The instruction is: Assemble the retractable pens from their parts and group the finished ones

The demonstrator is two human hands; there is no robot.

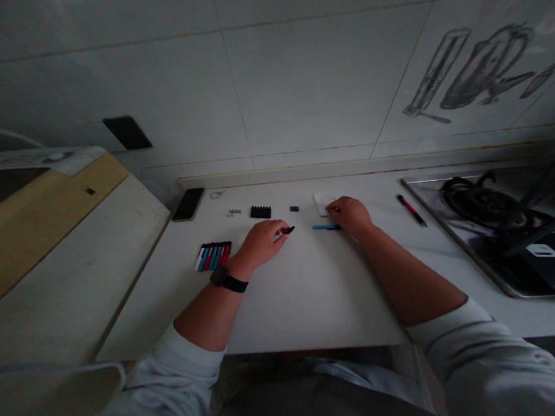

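Note:
My left hand (263, 242), with a black watch on its wrist, pinches a small black pen part (289, 230) above the white counter. Across from it, the fingers of my right hand (351, 214) are closed at the edge of a group of thin whitish pen refills (320, 205), seemingly on one of them. A blue pen barrel (325, 227) lies just below those fingers. Small black pieces (294, 208) sit between the hands. Beyond my left hand is a row of black grips (261, 212), beside several small springs (234, 212).
Colored pen barrels (213, 256) lie in a row left of my left wrist. A phone (188, 205) and a thin ring (216, 194) are at the back left. A red and black pen (411, 210) lies near the metal-rimmed stove (456, 246) at the right.

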